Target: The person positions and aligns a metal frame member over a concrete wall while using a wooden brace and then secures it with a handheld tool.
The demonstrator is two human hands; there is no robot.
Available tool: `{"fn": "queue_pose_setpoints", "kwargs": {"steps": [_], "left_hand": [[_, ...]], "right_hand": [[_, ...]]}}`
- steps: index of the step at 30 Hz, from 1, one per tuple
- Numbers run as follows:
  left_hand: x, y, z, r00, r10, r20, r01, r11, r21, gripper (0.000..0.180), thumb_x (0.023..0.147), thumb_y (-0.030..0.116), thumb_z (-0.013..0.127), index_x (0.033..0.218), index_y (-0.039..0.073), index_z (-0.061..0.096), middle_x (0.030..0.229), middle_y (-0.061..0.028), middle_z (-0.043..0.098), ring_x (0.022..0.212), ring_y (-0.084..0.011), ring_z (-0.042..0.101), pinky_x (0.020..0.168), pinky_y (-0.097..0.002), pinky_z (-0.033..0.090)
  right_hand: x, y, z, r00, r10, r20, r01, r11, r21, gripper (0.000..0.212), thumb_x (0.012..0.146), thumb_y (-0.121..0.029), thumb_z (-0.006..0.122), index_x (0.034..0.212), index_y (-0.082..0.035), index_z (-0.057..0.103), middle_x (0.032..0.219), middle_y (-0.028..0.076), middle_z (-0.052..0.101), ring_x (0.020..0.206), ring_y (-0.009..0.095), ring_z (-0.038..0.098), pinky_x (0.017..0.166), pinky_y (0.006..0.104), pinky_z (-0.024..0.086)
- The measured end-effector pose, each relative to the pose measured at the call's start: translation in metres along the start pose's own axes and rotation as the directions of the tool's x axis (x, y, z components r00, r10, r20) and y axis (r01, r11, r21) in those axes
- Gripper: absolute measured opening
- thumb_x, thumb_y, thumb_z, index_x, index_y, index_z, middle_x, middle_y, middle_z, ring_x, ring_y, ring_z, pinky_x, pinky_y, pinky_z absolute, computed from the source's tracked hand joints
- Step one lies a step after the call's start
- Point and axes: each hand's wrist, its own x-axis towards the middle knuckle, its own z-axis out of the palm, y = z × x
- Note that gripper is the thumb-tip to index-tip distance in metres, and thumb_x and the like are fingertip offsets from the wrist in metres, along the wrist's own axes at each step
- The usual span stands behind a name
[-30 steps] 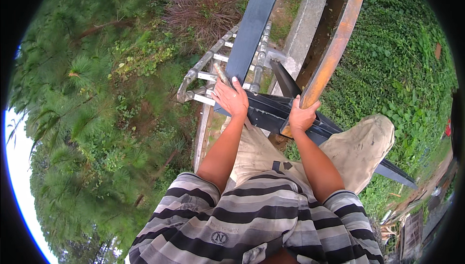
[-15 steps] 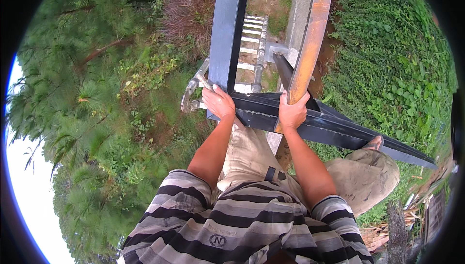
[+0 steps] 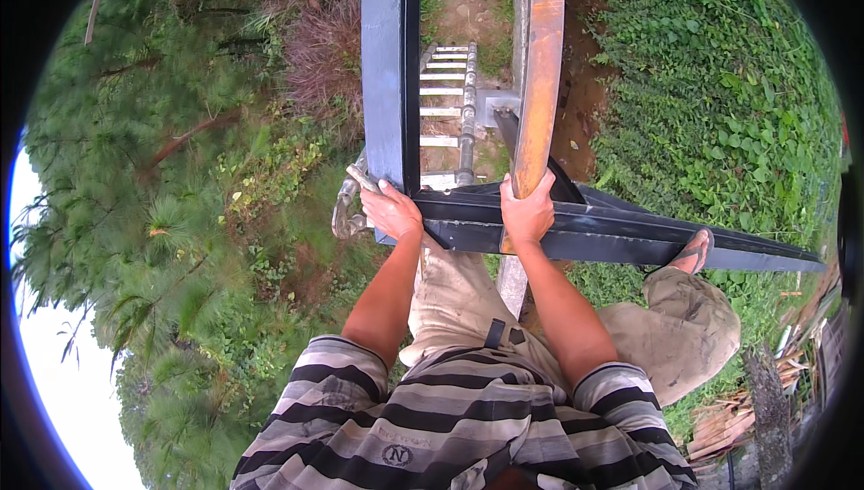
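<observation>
My right hand (image 3: 528,208) is closed around the lower part of a long rust-orange metal bar (image 3: 540,76), which runs away from me above a dark steel crossbeam (image 3: 594,240). My left hand (image 3: 394,211) rests at the corner where a long dark-painted beam (image 3: 387,67) meets that crossbeam. Its fingers hold a short pale stick (image 3: 362,177) whose exact kind I cannot make out. Below, between the beam and the bar, a worn ladder (image 3: 467,121) with white rungs leads downward. The bar's near end passes behind my right hand and wrist.
My sandalled foot (image 3: 693,253) rests on the crossbeam at right. A dark diagonal brace (image 3: 507,130) meets a metal plate (image 3: 495,105) beside a concrete ledge (image 3: 521,4). Trees (image 3: 180,220) fill the left; a leafy slope (image 3: 702,85) lies right. Dirt ground is far below.
The whole view has turned slightly, so the beams and ladder appear farther left and the orange bar more upright. Both hands keep their holds.
</observation>
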Motion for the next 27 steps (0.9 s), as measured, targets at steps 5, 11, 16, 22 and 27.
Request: {"fn": "queue_pose_setpoints", "kwargs": {"steps": [5,11,16,22,27], "left_hand": [[-0.003,0.002,0.001,0.999,0.019,-0.041,-0.019,1.000,0.000,0.047,0.109,0.038,0.053,0.133,-0.002,0.052,0.121,-0.0267,0.064,0.115,-0.0482,0.057,0.097,-0.0584,0.043],[-0.003,0.001,0.000,1.000,-0.010,0.018,0.010,1.000,0.002,0.048,0.110,0.039,0.051,0.134,-0.002,0.052,0.122,-0.0264,0.063,0.115,-0.0475,0.057,0.097,-0.0578,0.043],[-0.003,0.000,0.002,1.000,0.008,0.009,-0.007,1.000,-0.017,0.050,0.109,0.040,0.052,0.133,-0.004,0.052,0.121,-0.0238,0.061,0.115,-0.0446,0.055,0.098,-0.0549,0.042],[-0.002,-0.008,0.010,0.998,0.045,-0.043,-0.045,0.999,0.000,0.047,0.110,0.042,0.049,0.127,-0.002,0.052,0.114,-0.0252,0.062,0.112,-0.0471,0.056,0.094,-0.0569,0.043],[-0.003,-0.003,0.008,1.000,0.020,0.016,-0.020,1.000,-0.003,0.047,0.110,0.043,0.048,0.126,-0.001,0.052,0.115,-0.0250,0.061,0.112,-0.0466,0.056,0.094,-0.0565,0.042]], "right_hand": [[0.000,-0.003,-0.002,1.000,0.006,-0.031,-0.005,1.000,0.014,0.067,0.087,-0.044,0.080,0.138,-0.015,0.047,0.101,0.027,0.076,0.093,0.052,0.072,0.083,0.0599,0.056],[-0.003,-0.006,-0.005,0.999,0.012,-0.036,-0.012,1.000,-0.001,0.066,0.087,-0.046,0.080,0.136,-0.015,0.048,0.102,0.027,0.075,0.095,0.052,0.071,0.084,0.0598,0.056],[-0.005,-0.006,-0.004,0.998,-0.012,-0.068,0.011,1.000,-0.012,0.063,0.087,-0.042,0.079,0.134,-0.015,0.047,0.107,0.024,0.076,0.094,0.051,0.072,0.082,0.0611,0.055],[-0.005,-0.002,0.001,0.998,-0.016,-0.060,0.015,1.000,-0.015,0.065,0.088,-0.044,0.078,0.136,-0.014,0.047,0.106,0.024,0.076,0.097,0.050,0.072,0.085,0.0597,0.055],[0.006,0.026,0.004,0.993,-0.106,-0.048,0.116,0.947,0.299,0.053,0.097,-0.045,0.071,0.136,-0.011,0.056,0.106,0.022,0.076,0.100,0.048,0.072,0.087,0.0566,0.055]]}}
